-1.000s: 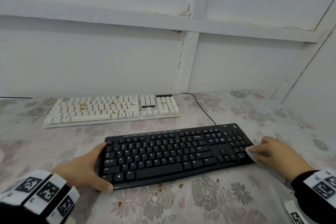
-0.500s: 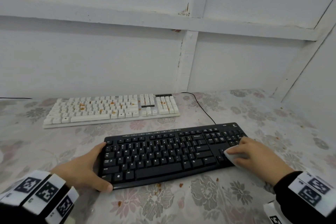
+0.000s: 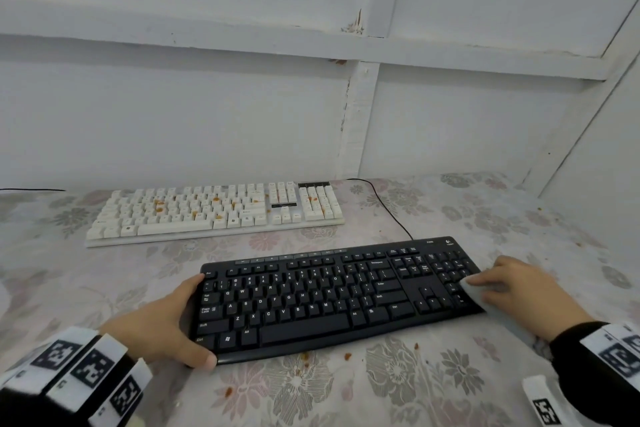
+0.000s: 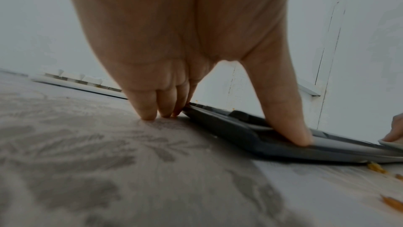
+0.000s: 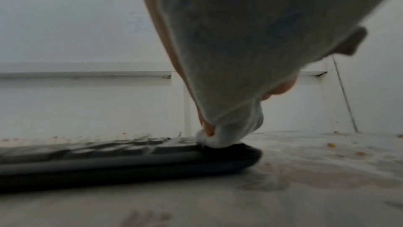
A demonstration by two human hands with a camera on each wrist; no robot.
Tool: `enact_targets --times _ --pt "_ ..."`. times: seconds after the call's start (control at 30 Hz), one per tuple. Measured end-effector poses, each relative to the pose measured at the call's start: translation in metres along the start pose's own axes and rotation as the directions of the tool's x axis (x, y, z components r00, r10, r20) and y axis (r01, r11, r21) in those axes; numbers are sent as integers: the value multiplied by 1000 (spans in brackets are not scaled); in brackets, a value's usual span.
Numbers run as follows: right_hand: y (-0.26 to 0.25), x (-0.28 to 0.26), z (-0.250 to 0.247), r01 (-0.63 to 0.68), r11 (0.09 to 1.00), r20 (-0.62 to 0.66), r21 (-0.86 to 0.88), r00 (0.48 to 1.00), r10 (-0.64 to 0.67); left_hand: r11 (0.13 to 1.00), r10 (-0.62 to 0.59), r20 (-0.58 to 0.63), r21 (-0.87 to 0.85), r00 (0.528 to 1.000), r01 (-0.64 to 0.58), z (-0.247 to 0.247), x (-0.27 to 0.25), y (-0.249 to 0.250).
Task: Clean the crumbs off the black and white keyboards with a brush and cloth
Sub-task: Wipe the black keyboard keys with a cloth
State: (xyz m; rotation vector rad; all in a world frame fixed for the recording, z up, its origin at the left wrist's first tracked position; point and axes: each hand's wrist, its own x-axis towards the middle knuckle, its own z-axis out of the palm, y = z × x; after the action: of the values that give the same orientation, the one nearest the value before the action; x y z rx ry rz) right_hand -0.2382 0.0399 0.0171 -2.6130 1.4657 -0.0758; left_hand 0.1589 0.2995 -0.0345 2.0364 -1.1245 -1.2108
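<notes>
The black keyboard lies near me on the flowered tablecloth. My left hand grips its left end, thumb on the front edge and fingers down at the rear left corner. My right hand holds a white cloth and presses it onto the number pad at the keyboard's right end; the right wrist view shows the cloth bunched under the fingertips. Behind, the white keyboard carries several orange crumbs. No brush is in view.
Orange crumbs lie on the tablecloth just in front of the black keyboard, and more off its right end. Its black cable runs back to the white wall, which stands close behind and to the right.
My right hand swept the cloth left from the keyboard's right edge to the arrow keys, then back right onto the number pad. The left hand and both keyboards stayed put.
</notes>
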Motion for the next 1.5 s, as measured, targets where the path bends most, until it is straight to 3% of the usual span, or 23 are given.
enact_targets --times 0.13,0.47,0.63,0.83,1.17,1.27,1.4,1.5 --pt "-11 -6 8 83 983 70 162 993 -96 998 12 10 -61 1000 -12 1 1 -2" --pt "16 15 -8 -157 987 0 -20 988 157 999 14 19 -44 1000 -13 1 1 1" --pt "8 55 -22 -148 961 -49 234 985 164 997 10 25 -79 1000 -8 1 0 2" --pt "-6 87 -12 -193 973 117 130 977 178 993 24 13 -112 1000 -22 2 -2 1" --pt "15 56 -12 -219 956 140 195 971 194 992 13 12 -122 1000 -12 2 -5 2" --pt "21 51 -17 -189 962 113 199 979 169 992 13 22 -122 1000 -10 1 -6 4" --pt "19 46 -28 -39 978 10 203 999 38 998 15 8 -66 1000 -14 1 -8 6" --pt "8 42 -36 -1 972 27 237 1000 -5 999 19 0 46 1000 -19 2 -13 14"
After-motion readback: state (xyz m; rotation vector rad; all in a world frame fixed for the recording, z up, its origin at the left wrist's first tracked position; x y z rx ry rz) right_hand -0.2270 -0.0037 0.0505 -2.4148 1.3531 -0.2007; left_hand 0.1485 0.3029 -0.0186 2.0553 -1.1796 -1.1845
